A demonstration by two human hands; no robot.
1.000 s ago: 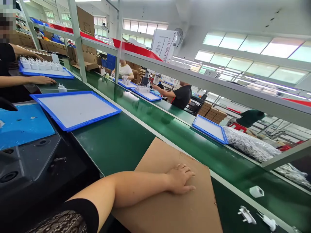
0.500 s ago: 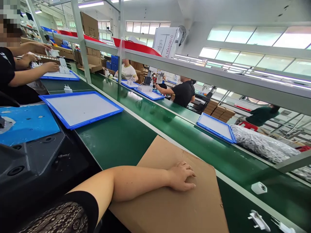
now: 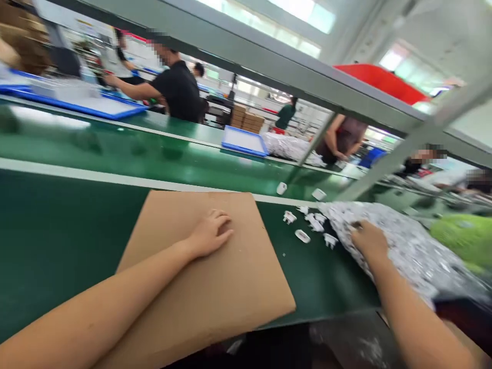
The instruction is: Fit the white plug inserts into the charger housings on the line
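My left hand (image 3: 209, 233) rests palm down on a flat brown cardboard sheet (image 3: 234, 271), fingers loosely apart and holding nothing. On the right, my right hand (image 3: 369, 240) is at the near left side of a clear plastic bag (image 3: 403, 241) full of small white parts. Its fingers are bent against the plastic and look closed on it, though they are blurred. Between the cardboard and the bag lie several loose white plug pieces (image 3: 315, 222), some with prongs. Two white plug housings (image 3: 282, 188) lie farther back, by the pale strip.
A green work surface (image 3: 57, 220) runs beneath everything. Across the belt stand blue-rimmed trays (image 3: 245, 141) and another filled bag (image 3: 292, 146). A grey shelf beam (image 3: 238, 56) and slanting post cross above. A bright green bundle (image 3: 461, 238) sits at the right. Co-workers sit beyond.
The view has swung to the right. My right hand and the large plastic bag have come into view. My left hand still lies on the cardboard sheet.
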